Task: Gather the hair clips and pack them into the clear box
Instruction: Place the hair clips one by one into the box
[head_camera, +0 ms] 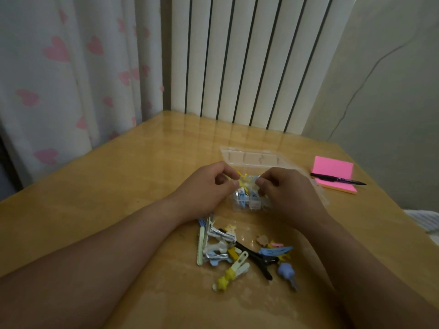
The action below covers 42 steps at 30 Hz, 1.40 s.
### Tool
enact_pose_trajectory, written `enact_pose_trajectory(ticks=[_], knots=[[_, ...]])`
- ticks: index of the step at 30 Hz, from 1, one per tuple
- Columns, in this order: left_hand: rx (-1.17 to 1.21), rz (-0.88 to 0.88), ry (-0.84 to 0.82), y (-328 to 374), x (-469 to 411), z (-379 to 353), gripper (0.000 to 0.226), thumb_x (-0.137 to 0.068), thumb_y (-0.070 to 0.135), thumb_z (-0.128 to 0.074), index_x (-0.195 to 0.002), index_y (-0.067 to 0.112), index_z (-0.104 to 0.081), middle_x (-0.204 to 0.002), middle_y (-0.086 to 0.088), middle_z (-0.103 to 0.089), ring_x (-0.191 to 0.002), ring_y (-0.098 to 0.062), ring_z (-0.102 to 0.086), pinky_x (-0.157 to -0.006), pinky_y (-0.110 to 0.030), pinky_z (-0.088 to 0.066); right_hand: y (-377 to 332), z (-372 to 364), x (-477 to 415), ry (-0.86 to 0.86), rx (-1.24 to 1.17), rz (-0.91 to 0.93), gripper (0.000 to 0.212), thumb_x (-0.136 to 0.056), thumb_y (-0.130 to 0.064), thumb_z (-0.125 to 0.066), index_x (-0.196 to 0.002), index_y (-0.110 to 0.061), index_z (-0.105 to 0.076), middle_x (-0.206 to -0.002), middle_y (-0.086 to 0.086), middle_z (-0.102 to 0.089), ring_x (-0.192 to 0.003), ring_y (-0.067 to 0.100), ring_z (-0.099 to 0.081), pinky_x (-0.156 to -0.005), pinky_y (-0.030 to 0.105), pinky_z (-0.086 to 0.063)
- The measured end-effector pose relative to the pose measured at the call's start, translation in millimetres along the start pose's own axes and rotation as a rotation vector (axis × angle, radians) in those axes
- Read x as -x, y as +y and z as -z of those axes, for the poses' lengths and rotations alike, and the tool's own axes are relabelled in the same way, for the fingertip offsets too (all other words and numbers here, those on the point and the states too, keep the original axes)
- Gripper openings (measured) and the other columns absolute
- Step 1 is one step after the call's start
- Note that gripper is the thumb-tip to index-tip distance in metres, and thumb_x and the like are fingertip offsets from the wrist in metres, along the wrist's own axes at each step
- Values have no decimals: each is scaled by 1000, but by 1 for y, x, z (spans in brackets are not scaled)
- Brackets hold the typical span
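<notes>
Wooden table (118, 210); clear box (251, 160) lies open at about 1 o'clock from frame centre, its lid flat toward the radiator. Left hand (204, 186) and right hand (285, 193) meet over the box, fingertips pinched on a small clear packet of clips (247, 195), yellow and blue. Loose pile of hair clips (242, 252) sits at 6 o'clock from the hands; pink sticky notes (332, 169) with pen (337, 179) at 3 o'clock.

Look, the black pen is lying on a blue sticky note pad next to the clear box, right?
Not quite. In the head view the black pen lies on a pink sticky note pad, not a blue one. The pad does sit on the table beside the clear box.
</notes>
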<state>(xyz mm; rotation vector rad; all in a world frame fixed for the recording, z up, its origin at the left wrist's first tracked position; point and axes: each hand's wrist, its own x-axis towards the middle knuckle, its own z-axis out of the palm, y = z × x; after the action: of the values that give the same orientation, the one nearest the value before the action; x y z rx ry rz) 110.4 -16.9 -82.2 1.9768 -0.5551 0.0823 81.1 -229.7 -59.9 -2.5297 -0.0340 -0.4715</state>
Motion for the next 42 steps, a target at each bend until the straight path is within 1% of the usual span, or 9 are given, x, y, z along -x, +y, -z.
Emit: enact_pose_trajectory(ticks=[6,9,14,17,22,31,34,37,42], knots=[[-1,7,-1,1,1,1,12,-102,34,-67,-112,29,-71,-88,0,-66,-75,-8,-57,-71,-28,-48,-5,7,9,43,-59,72,14,-101,-31,-64,-95,-26,-75,-85,-10,-74,-78,7,-65,-69,30,-50],[-2,9,0,3,1,2,13,-102,33,-67,-112,27,-71,-94,-7,-70,-76,-8,-58,-72,-28,-50,-17,15,19,68,-113,177,12,-101,-32,-65,-97,-28,-75,-84,-13,-72,-78,0,-64,-67,25,-49],[28,7,-21,3,1,2,14,-102,30,-67,-113,24,-71,-97,-12,-71,-81,-14,-63,-75,-39,-53,-39,20,39,-150,-83,345,9,-97,-41,-67,-95,-35,-74,-75,-18,-67,-74,1,-62,-60,12,-42],[37,15,-10,1,0,2,11,-100,28,-67,-111,24,-71,-95,-12,-70,-80,-16,-63,-80,-48,-57,-47,20,47,-362,4,362,17,-94,-49,-67,-95,-34,-75,-78,-16,-69,-74,1,-63,-62,18,-49],[34,24,10,2,-2,1,11,-99,22,-68,-109,23,-73,-83,-1,-66,-72,-11,-59,-70,-35,-51,-49,12,52,-515,70,336,24,-91,-57,-71,-96,-34,-75,-81,-15,-71,-75,-1,-65,-64,22,-51],[-15,49,46,6,-1,4,16,-86,26,-69,-101,24,-73,-80,7,-63,-68,-9,-56,-66,-32,-48,-49,16,49,-451,42,338,22,-100,-39,-63,-91,-22,-73,-78,-2,-69,-71,11,-64,-64,30,-53],[-47,36,35,7,0,7,9,-91,20,-72,-99,22,-73,-84,0,-67,-72,-11,-58,-69,-37,-52,-49,33,44,-340,-164,223,25,-101,-44,-58,-94,-26,-72,-81,-3,-72,-69,6,-66,-58,20,-49],[-153,11,38,8,1,10,8,-91,21,-72,-99,23,-73,-79,8,-61,-65,-2,-52,-63,-27,-45,-33,51,30,-129,-308,61,16,-103,-32,-61,-97,-23,-73,-80,-7,-74,-64,0,-66,-57,19,-51],[-160,7,34,8,1,11,8,-90,17,-72,-97,22,-72,-75,9,-57,-60,1,-50,-61,-24,-42,1,54,17,-6,-151,-62,5,-97,-27,-71,-93,-24,-71,-80,-5,-75,-66,5,-70,-62,30,-55]])
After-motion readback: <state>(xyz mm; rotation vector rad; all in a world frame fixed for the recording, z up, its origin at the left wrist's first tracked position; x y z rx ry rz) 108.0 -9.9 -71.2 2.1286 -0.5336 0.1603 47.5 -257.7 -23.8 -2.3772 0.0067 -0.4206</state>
